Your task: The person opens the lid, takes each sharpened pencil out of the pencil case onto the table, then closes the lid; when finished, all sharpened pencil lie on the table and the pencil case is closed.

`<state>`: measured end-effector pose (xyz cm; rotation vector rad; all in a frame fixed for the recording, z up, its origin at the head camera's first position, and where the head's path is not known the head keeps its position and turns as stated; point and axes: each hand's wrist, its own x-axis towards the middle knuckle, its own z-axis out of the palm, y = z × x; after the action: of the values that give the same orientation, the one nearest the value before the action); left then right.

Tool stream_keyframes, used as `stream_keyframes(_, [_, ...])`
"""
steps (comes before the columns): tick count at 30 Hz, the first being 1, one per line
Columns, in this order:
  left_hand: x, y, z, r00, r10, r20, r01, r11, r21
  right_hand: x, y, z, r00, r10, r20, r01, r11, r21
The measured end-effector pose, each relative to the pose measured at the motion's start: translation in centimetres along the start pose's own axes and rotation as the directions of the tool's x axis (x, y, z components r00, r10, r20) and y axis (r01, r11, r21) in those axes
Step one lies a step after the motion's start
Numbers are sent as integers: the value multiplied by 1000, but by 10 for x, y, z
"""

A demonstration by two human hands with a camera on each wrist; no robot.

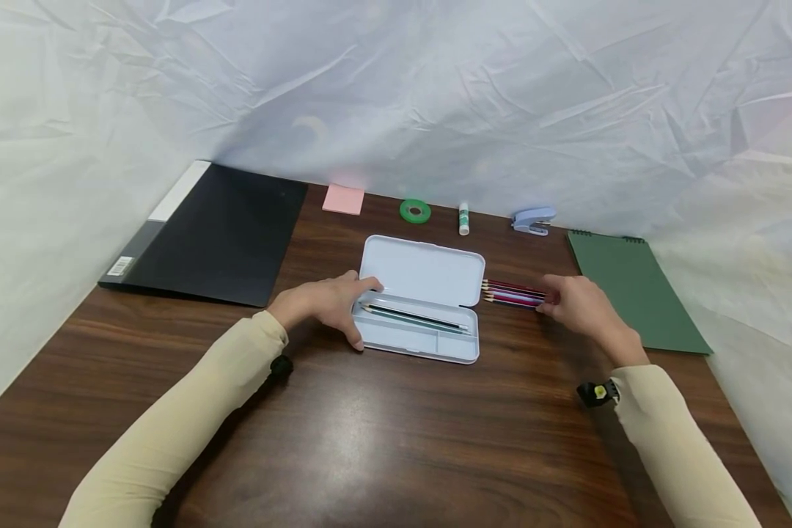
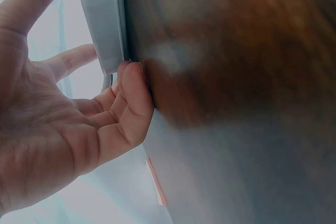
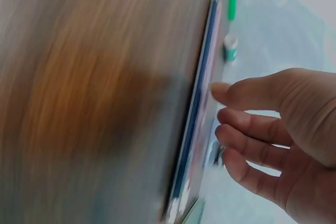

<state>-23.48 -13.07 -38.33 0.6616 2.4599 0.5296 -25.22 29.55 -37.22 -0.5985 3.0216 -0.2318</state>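
An open pale pencil case (image 1: 422, 273) lies mid-table with its lid tipped back. Two pencils (image 1: 414, 317) rest in its long compartment. My left hand (image 1: 330, 302) grips the case's left end, thumb at the front side and fingers behind. In the left wrist view the fingers (image 2: 137, 98) curl against the end of the case (image 2: 105, 19). Right of the case lies a row of several pencils (image 1: 511, 293), red and dark ones among them. Over their right ends is my right hand (image 1: 582, 308). The right wrist view shows its bent fingers (image 3: 252, 142) just apart from the pencils (image 3: 197, 95).
A black folder (image 1: 218, 227) lies at the left, a green spiral notebook (image 1: 640, 290) at the right. Along the back stand or lie pink sticky notes (image 1: 343, 199), green tape (image 1: 414, 211), a glue stick (image 1: 463, 219) and a blue stapler (image 1: 533, 220). White sheeting surrounds the table.
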Motion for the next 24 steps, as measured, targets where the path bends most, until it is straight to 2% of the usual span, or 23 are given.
stream_keyframes(6, [0,0,0,1000,-2,-1,2,1000,2,7,-36,0,988,-92,-124,104,991,87])
stream_keyframes(9, [0,0,0,1000,-6,2,6,1000,3,11,-61,2,977,-154,-146,173,977,124])
stream_keyframes(12, [0,1,0,1000,-10,4,10,1000,4,15,-86,5,969,-216,-119,233,960,155])
stream_keyframes(17, [-1,1,-1,1000,-11,2,11,1000,1,24,-118,14,948,-316,-25,316,933,175])
stream_keyframes(24, [-1,2,0,1000,-22,5,22,1000,-8,35,-145,25,907,-418,57,415,908,66])
